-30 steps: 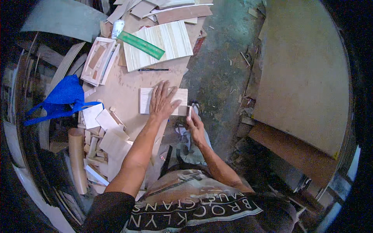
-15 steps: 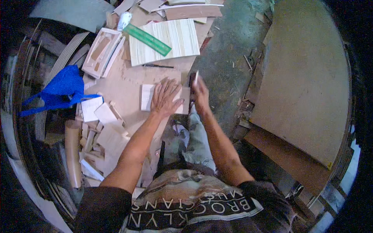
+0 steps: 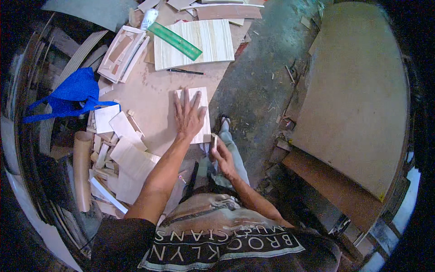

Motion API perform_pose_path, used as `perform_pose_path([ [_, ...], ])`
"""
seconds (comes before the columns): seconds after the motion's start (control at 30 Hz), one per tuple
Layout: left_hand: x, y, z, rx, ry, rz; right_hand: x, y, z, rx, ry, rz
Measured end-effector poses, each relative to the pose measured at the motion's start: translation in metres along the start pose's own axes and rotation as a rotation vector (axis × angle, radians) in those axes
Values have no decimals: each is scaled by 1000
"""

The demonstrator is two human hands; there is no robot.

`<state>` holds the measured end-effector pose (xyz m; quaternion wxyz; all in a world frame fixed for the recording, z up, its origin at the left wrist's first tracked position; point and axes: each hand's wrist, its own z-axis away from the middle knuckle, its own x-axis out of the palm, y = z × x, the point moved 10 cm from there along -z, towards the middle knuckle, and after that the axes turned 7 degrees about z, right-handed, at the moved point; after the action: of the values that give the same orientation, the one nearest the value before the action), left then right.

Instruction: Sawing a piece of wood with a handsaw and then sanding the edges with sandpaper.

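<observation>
My left hand [image 3: 188, 119] lies flat with spread fingers on a small rectangular wooden board [image 3: 204, 132]. That board rests on the workbench [image 3: 156, 102] along its right edge. In my right hand [image 3: 224, 161] is a small, flat, pale block [image 3: 214, 142], gripped by its sides. The block is at the board's near right corner; I cannot tell whether the two touch. Beyond the board lie a dark pencil-like stick [image 3: 186, 71] and a larger striped panel [image 3: 217, 41] with a green ruler [image 3: 176, 41] on top.
Pale frame-like wooden pieces [image 3: 121, 54] and a blue cloth bag [image 3: 74, 94] are on the left. Nearer me are wood offcuts [image 3: 131, 156] and a brown cardboard tube [image 3: 83, 170]. A large brown sheet [image 3: 351, 99] stands to the right, past the debris-strewn floor [image 3: 253, 86].
The board has turned so its long side runs away from me, my left hand still flat on it. My right hand has come nearer with the block, down to the near corner.
</observation>
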<state>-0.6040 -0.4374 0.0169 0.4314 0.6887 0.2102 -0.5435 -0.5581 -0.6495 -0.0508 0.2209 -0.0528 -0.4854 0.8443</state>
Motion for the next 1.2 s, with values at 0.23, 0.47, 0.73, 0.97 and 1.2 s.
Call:
perform_pose_path([
  [0.23, 6, 25, -3, 205, -91, 35, -21, -90, -136, -232, 170, -11],
  [0.47, 18, 36, 4, 455, -219, 106, -5, -46, -41, -184, 251, 45],
  [0.73, -15, -11, 57, -49, 96, 54, -86, -170, -108, -416, 404, 542],
  [0.97, -19, -29, 120, -330, 17, 221, 35, -183, -110, -934, 197, 1448],
  [1.2, -23, -71, 107, -230, 459, 812, 114, -122, -84, -1084, 41, 1422],
])
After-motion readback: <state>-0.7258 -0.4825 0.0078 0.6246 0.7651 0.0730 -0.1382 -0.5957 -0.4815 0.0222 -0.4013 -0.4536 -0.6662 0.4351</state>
